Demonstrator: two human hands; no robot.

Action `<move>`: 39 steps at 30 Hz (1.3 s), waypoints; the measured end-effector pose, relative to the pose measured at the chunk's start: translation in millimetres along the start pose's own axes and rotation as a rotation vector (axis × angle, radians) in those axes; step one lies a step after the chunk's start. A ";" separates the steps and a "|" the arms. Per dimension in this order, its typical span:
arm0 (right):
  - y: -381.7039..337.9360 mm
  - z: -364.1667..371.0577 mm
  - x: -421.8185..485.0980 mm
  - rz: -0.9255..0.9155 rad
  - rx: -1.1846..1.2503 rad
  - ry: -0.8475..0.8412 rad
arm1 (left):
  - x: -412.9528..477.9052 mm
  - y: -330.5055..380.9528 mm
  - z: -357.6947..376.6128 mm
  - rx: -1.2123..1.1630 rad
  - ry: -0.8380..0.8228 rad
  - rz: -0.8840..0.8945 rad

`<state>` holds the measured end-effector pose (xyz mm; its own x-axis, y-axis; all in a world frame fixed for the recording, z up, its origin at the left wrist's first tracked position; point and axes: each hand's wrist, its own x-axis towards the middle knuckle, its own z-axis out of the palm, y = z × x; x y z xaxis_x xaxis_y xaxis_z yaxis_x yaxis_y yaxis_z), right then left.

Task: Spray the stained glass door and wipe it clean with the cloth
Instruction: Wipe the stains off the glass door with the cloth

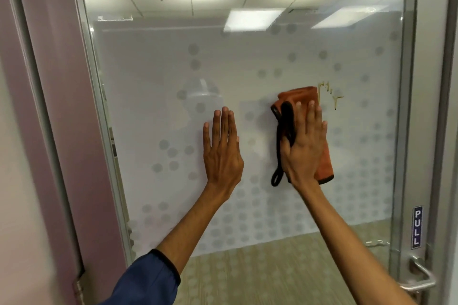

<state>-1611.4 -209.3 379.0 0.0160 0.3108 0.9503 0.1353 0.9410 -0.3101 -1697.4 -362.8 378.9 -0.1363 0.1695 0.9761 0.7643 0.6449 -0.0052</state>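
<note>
The glass door (247, 62) fills the view, frosted with a dot pattern. A brownish dripping stain (330, 95) sits right of centre. My right hand (303, 146) presses an orange cloth (298, 98) with black edging flat on the glass, fingers straight, just left of and below the stain. A black loop of the cloth hangs beside my wrist. My left hand (223, 151) lies flat on the glass to the left, fingers straight and holding nothing. No spray bottle is in view.
The metal door frame (411, 131) runs down the right side with a blue PULL sign (417, 228) and a lever handle (418, 277) below it. A mauve wall edge (57, 106) and the hinge side stand at the left.
</note>
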 end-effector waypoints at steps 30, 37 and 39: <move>-21.2 7.5 -13.7 -0.197 0.035 -0.097 | 31.9 4.9 -6.9 0.001 0.045 -0.036; -9.0 2.0 67.6 0.174 -0.005 0.049 | 57.3 -24.2 -21.4 0.064 0.079 -0.017; -37.0 10.2 85.6 0.158 -0.012 0.085 | 57.1 -15.7 -16.5 0.066 0.094 -0.036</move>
<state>-1625.1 -216.1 471.6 0.1217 0.4415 0.8890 0.1360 0.8798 -0.4555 -1706.8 -375.5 438.2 -0.1012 0.0764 0.9919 0.7164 0.6974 0.0194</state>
